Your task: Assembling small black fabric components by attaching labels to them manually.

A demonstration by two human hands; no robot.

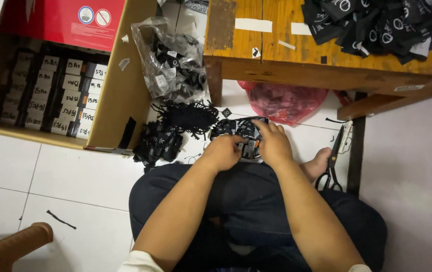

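I sit on the floor with my legs crossed. My left hand (222,152) and my right hand (273,143) meet over a small stack of black fabric tags (246,132) on the white tile just past my knees. Both hands have their fingers curled onto the stack, pinching it between them. More loose black tags (158,142) and a tangle of black strings (188,115) lie on the floor to the left of my hands.
A cardboard box (120,95) of small labelled packs stands at left. A clear plastic bag (173,63) of tags leans beside it. A wooden table (327,65) carries a pile of black tags (382,25). Scissors (333,163) lie by my foot; a red bag (286,103) sits under the table.
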